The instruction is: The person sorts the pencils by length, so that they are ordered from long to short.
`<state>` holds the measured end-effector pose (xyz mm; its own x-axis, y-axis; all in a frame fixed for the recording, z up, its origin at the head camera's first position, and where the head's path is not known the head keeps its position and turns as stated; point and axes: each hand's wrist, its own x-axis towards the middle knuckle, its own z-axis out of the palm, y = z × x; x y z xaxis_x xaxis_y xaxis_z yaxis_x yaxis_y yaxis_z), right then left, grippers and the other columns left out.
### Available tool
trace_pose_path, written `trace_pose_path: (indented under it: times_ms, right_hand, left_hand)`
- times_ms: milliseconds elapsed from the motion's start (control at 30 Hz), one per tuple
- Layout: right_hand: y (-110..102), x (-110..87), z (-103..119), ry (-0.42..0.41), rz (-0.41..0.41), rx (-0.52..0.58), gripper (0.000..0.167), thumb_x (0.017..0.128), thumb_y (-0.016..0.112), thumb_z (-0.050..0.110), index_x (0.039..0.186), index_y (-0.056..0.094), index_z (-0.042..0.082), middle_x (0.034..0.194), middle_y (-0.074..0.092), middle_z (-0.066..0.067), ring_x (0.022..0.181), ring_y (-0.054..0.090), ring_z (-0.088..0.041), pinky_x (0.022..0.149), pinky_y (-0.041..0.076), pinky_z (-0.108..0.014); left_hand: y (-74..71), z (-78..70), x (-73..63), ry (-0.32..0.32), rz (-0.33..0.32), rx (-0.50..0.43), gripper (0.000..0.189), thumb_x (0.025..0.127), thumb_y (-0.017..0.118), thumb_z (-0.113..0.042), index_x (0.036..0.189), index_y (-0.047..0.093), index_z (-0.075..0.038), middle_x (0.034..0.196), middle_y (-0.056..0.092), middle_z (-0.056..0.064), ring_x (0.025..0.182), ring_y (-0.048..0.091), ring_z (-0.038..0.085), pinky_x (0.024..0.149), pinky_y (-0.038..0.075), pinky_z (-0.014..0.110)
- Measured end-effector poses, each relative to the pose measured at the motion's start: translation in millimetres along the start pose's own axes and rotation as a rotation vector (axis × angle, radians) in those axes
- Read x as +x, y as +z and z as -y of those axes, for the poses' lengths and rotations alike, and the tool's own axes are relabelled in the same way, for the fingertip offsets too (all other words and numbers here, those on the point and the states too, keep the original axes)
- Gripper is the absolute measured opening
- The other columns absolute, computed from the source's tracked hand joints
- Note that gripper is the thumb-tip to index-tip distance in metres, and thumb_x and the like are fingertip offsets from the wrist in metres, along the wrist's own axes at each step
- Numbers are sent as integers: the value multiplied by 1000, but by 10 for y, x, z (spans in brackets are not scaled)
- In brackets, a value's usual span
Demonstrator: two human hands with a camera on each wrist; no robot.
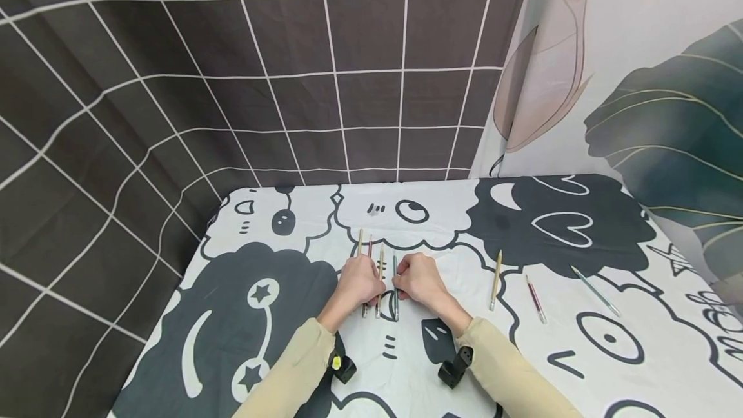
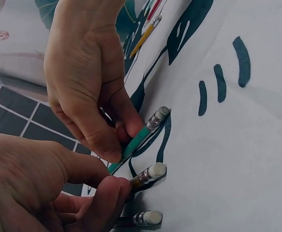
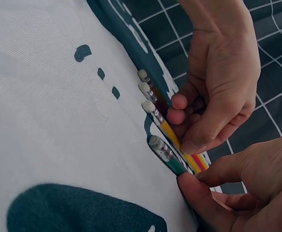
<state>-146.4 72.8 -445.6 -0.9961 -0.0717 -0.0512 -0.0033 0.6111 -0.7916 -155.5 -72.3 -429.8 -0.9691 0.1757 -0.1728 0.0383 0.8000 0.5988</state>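
Observation:
Several pencils lie side by side on the patterned cloth, their eraser ends toward the person. My left hand (image 1: 360,280) bends over this row and pinches a yellow pencil (image 3: 165,127) between thumb and fingers. Just to its right, my right hand (image 1: 422,280) pinches a green pencil (image 2: 137,143) along its shaft. Left of the yellow one are a red pencil (image 1: 370,248) and another wood-coloured pencil (image 1: 360,240), both partly hidden beneath the left hand. White erasers in metal bands show at the near ends of the left three; the green pencil's eraser looks greyer.
Farther right on the cloth (image 1: 371,398) lie another yellow pencil (image 1: 496,281), a red pencil (image 1: 536,300) and a green pencil (image 1: 595,291), spaced apart. A dark gridded curtain (image 1: 290,37) hangs behind and along the left. A leaf-patterned sheet (image 1: 580,166) borders the right.

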Motion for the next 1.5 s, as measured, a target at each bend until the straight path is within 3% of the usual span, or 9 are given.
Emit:
trace_pose_path:
  times_ms: [833, 1200, 1500]
  right_hand:
    - [1, 4, -7, 2, 24, 18, 7, 80, 71, -3, 84, 65, -3, 63, 61, -2, 44, 61, -10, 49, 49, -25]
    - [-50, -19, -23, 0, 38, 25, 6, 82, 70, -1, 82, 65, -1, 59, 62, 0, 44, 63, -12, 49, 47, -25]
    - [-192, -63, -83, -5, 44, 54, 4, 83, 68, 1, 82, 64, 1, 59, 63, 0, 44, 63, -15, 47, 46, -25]
  left_hand:
    - [-26, 2, -14, -25, -2, -22, 27, 78, 68, 1, 55, 60, -9, 40, 54, 0, 33, 54, 9, 36, 39, 19]
    - [-12, 26, -29, 14, -19, -44, 30, 81, 67, -2, 52, 59, -10, 38, 52, -2, 31, 50, 7, 36, 38, 21]
    - [2, -25, -54, 73, -5, -141, 30, 86, 62, -7, 56, 58, -11, 38, 51, -5, 31, 50, 7, 36, 37, 21]
